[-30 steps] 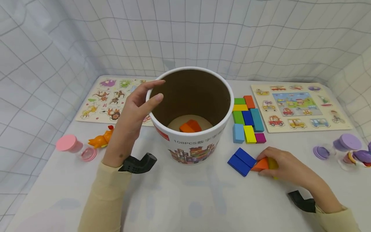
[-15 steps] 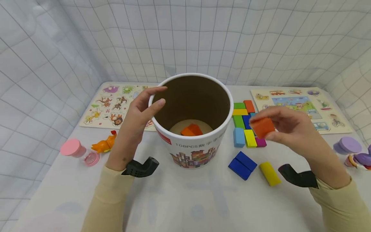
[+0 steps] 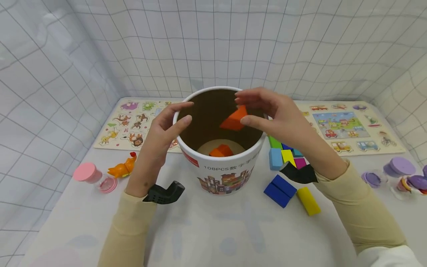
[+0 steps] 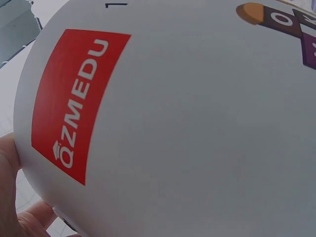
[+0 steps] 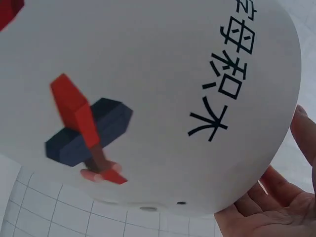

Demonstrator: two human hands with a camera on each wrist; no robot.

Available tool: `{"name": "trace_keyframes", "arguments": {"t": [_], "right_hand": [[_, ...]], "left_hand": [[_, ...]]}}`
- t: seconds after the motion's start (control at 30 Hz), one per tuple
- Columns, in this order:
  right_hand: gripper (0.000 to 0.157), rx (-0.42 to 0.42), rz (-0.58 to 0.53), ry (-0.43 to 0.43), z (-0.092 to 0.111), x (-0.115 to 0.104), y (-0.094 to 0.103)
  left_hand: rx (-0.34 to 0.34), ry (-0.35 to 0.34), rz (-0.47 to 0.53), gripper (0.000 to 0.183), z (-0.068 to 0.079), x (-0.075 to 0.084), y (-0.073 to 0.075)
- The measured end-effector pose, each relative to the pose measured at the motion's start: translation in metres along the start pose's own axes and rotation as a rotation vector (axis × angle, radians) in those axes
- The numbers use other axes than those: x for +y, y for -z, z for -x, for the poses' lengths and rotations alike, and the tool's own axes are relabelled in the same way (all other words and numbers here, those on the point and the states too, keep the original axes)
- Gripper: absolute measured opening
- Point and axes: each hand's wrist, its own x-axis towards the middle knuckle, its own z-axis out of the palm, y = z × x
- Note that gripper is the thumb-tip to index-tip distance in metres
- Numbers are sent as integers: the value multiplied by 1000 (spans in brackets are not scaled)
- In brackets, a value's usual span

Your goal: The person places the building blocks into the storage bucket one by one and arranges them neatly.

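A big white bucket (image 3: 221, 178) with a dark inside stands upright in the middle of the head view. At its left rim is my left hand (image 3: 161, 129), thumb and index finger fairly straight and reaching over the edge. My right hand (image 3: 273, 115) is over the right rim, thumb and fingertips at an orange wedge-shaped block (image 3: 234, 119) above the bucket's opening. More orange block (image 3: 221, 151) shows on the bucket's floor. In the right wrist view the bucket wall hides the block, and the hand (image 5: 276, 207) appears past the wall's edge.
Right of the bucket lie two blue blocks (image 3: 280, 191), a yellow block (image 3: 308, 201) and a group of coloured blocks (image 3: 275, 159), partly covered by my arm. Puzzle boards (image 3: 340, 124) sit behind. Pink (image 3: 95, 177) and purple (image 3: 397, 167) sand timers and an orange toy (image 3: 122, 167) flank them.
My right hand has picked up the orange block beside the yellow one and carried it left and up over the bucket. My left hand has stayed at the rim.
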Motion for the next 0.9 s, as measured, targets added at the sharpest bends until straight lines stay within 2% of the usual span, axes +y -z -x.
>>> {"name": "trace_keyframes", "arguments": {"t": [0.1,0.23,0.3,0.43,0.6,0.73,0.9], "right_hand": [[44,56,-102,32,16,7,7],[49,64,-188,51,55,25,25],[52,14,-168,22,79,37,36],[60,-143,-47,-82,127,66,54],[72,-351,19,-230,177,105,58],[79,-472,-1,-277,196,131,51],[79,-518,21,-277,200,147,42]], "left_hand": [[0,-12,-1,38,-2,-3,-2],[-1,-41,15,37,-4,-6,-3],[3,-51,23,36,-5,-6,-3],[14,-49,32,36,-5,-4,-2],[18,-48,29,36,-4,-1,-1],[21,-47,32,35,-4,-2,-2],[23,-48,37,35,-4,-1,-4]]}}
